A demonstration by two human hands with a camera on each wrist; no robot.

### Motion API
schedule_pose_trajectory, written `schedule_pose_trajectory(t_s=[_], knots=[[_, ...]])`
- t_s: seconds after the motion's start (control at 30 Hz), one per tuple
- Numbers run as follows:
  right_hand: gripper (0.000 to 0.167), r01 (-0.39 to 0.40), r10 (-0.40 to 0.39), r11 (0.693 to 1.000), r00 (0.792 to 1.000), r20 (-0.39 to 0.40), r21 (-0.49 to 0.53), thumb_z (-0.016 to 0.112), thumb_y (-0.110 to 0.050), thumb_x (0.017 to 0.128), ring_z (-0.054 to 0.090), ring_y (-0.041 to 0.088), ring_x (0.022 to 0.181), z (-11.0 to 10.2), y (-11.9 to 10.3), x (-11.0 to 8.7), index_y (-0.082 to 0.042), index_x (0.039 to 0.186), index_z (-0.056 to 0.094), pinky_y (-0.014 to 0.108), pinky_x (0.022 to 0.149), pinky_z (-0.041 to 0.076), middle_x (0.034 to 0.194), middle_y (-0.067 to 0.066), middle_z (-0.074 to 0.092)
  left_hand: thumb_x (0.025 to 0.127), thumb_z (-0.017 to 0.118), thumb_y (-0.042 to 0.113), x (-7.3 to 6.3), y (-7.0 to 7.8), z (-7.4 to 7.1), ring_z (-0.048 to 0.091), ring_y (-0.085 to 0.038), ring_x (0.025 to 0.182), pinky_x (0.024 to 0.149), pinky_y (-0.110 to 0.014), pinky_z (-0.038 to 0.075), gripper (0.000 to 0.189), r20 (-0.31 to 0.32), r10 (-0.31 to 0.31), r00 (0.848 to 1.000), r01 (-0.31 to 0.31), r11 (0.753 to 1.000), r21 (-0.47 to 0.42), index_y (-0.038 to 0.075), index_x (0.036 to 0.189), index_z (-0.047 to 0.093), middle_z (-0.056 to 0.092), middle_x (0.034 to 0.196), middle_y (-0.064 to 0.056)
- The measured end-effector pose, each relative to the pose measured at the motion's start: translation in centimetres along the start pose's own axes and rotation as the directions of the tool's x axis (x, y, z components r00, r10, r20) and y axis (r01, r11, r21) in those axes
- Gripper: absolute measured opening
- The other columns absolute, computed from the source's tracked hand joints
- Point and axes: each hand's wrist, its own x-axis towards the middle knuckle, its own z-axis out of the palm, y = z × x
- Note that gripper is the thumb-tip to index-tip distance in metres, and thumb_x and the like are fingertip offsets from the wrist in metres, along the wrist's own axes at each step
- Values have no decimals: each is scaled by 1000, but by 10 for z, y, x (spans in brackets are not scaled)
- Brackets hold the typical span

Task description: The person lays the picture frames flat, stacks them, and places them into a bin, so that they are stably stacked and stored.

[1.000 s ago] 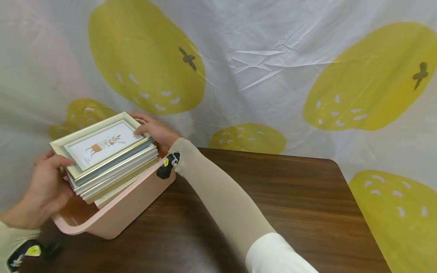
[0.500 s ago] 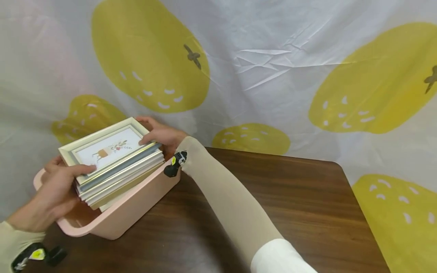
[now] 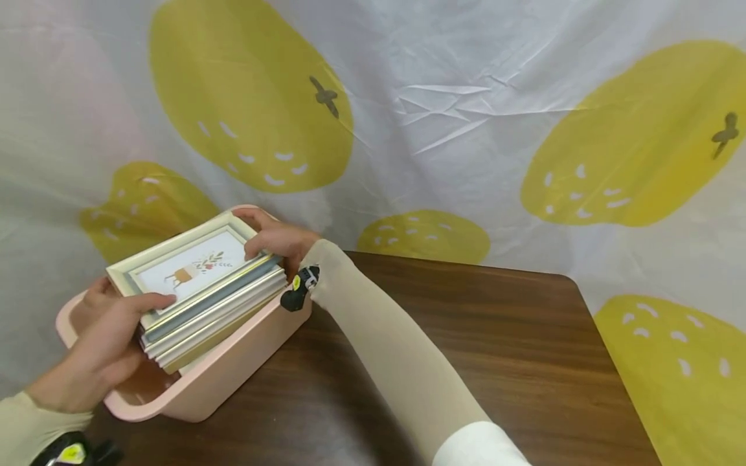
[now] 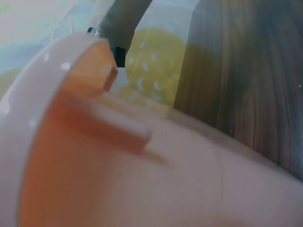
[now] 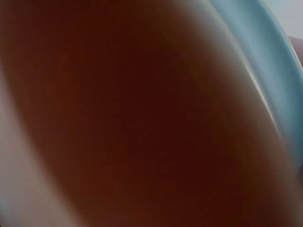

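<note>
A stack of several picture frames (image 3: 215, 320) sits tilted within the pink plastic basin (image 3: 233, 362), its upper part above the rim. The top frame (image 3: 129, 264) is cream-coloured, with a small animal-and-leaves print. At the stack's near left end, my left hand (image 3: 113, 340) grips it, thumb over the top frame and fingers out of sight behind. My right hand (image 3: 284, 239) holds the far right end, thumb on the frame's face. In the left wrist view, the basin's rim (image 4: 28, 109) curves past a blurred pale edge. A blue-grey frame side (image 5: 265, 61) crosses the right wrist view.
The basin stands on a dark wooden table (image 3: 466, 336), near its left side. Behind the table hangs a white curtain (image 3: 431, 168) with large yellow fruit prints. My right forearm (image 3: 384, 343) reaches across the table.
Both hands have lowered the stack a little into the basin, also shifting it slightly right. My left thumb now lies further over the top frame than a second ago.
</note>
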Motion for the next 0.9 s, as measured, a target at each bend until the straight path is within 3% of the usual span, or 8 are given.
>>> schedule_pose_trajectory(t_s=[0.07, 0.23, 0.3, 0.43, 0.63, 0.77, 0.9], knots=[[90, 4, -4, 1000, 1000, -6, -1, 68, -4, 87, 49, 37, 124, 1, 1, 0, -60, 151, 39, 68, 69, 52, 163, -31, 29, 88, 71, -17, 0, -2, 2, 75, -13, 82, 67, -31, 64, 82, -12, 10, 1000, -10, 1000, 17, 33, 137, 30, 71, 103, 11], [92, 40, -40, 999, 999, 3, -21, 67, -2, 88, 46, 32, 127, 1, 2, 0, -55, 156, 35, 65, 75, 48, 165, -30, 27, 91, 75, -10, -1, -5, 3, 73, -9, 83, 69, -28, 64, 109, -17, -12, 1000, 13, 997, 78, 39, 156, 3, 61, 112, 12], [93, 32, -33, 999, 999, -8, -37, 68, -3, 88, 44, 31, 127, 2, 2, 0, -57, 156, 34, 66, 76, 47, 165, -35, 25, 93, 74, -7, -1, -5, 2, 72, -8, 83, 70, -27, 63, 116, -10, -15, 1000, 16, 994, 106, 41, 157, -10, 55, 117, 11], [94, -4, 3, 999, 1000, -19, -37, 67, -4, 88, 46, 35, 124, 5, 1, 0, -60, 155, 34, 67, 73, 47, 164, -40, 23, 95, 73, -3, 0, -6, 2, 70, -7, 84, 72, -26, 63, 122, -7, -14, 1000, 15, 990, 142, 44, 157, -21, 45, 124, 6], [98, -6, 6, 999, 1000, 6, -47, 65, -1, 87, 48, 34, 123, 7, 1, 2, -56, 159, 30, 63, 80, 47, 169, -25, 26, 97, 74, 3, -2, -7, 3, 73, -9, 79, 71, -31, 65, 125, 21, -20, 1000, 15, 974, 225, 44, 155, -30, 48, 120, 2], [102, -61, 62, 991, 998, 9, -118, 69, 0, 86, 43, 32, 138, 6, 0, 2, -55, 161, 29, 70, 90, 50, 173, -19, 19, 99, 73, 5, -1, -7, 3, 73, -9, 80, 72, -29, 65, 126, 65, -24, 998, 2, 947, 320, 38, 155, -35, 50, 119, 1], [101, -98, 103, 975, 995, 12, -201, 72, -2, 87, 32, 29, 152, 4, 1, 3, -55, 161, 29, 75, 88, 52, 175, -20, 11, 101, 71, 6, 1, -7, 5, 72, -7, 81, 74, -26, 64, 126, 88, -52, 995, 15, 927, 375, 34, 154, -40, 50, 121, -4]])
